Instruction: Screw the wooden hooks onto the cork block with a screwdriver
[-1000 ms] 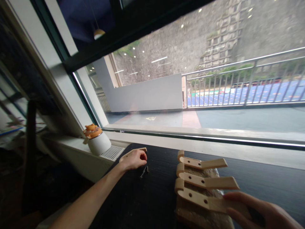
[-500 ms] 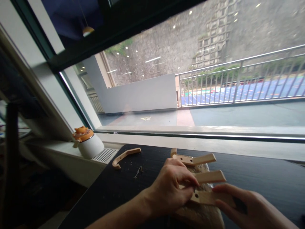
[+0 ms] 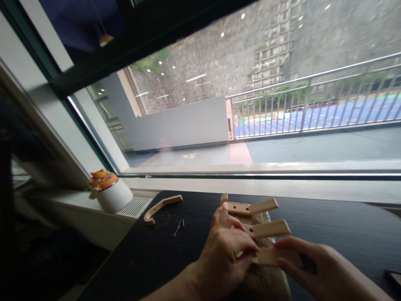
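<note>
Three light wooden hooks lie side by side on a rough brown slab (image 3: 266, 280) on the black table (image 3: 328, 225). My left hand (image 3: 227, 255) is closed in a pinch at the curved end of the nearest wooden hook (image 3: 272, 256); what the fingertips hold is too small to make out. My right hand (image 3: 316, 267) grips that hook's straight end. The middle hook (image 3: 267, 228) and far hook (image 3: 250, 206) lie untouched beyond. A fourth loose hook (image 3: 159, 205) rests at the table's left corner, with small screws (image 3: 179, 226) near it.
A white pot with an orange lid (image 3: 108, 190) stands on the window sill beside a vent grille (image 3: 133, 206). A large window runs along the table's far edge. A small dark-and-wood object (image 3: 395, 276) shows at the right edge.
My left hand left the loose hook and screws at the left and came over to the nearest hook on the slab, pinching at its curved end. The view shifted slightly right.
</note>
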